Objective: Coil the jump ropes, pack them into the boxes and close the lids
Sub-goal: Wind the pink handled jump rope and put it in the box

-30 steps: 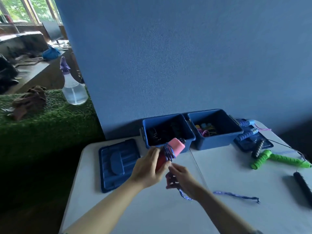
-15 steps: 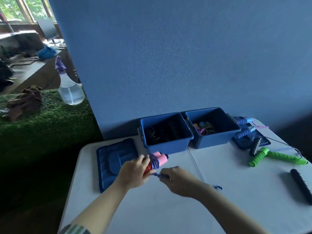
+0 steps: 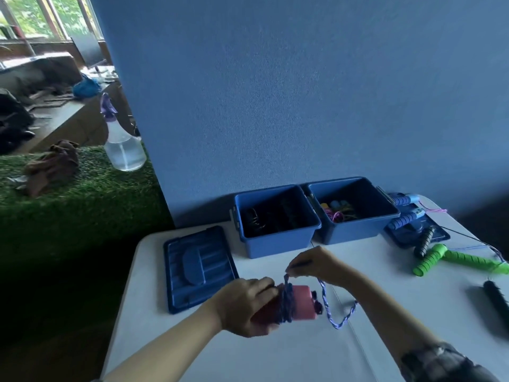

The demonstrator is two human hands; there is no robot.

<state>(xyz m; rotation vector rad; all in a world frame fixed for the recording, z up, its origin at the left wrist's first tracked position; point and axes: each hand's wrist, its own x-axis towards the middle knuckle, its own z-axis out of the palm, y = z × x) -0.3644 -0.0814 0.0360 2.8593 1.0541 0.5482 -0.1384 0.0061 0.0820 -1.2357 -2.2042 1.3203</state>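
Your left hand (image 3: 248,304) grips the pink handles (image 3: 301,301) low over the tabletop (image 3: 289,354) | right hand (image 3: 316,264) pinches the rope (image 3: 334,312) | two open boxes (image 3: 275,241) behind | lid (image 3: 199,267) left | green handles (image 3: 451,257) right

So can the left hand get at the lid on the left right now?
Probably not yet: the left hand is full, gripping the pink handles. The lid itself lies bare beside it, nothing in between.

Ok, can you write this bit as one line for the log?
left hand: grips pink handles | right hand: winding blue rope | boxes: open
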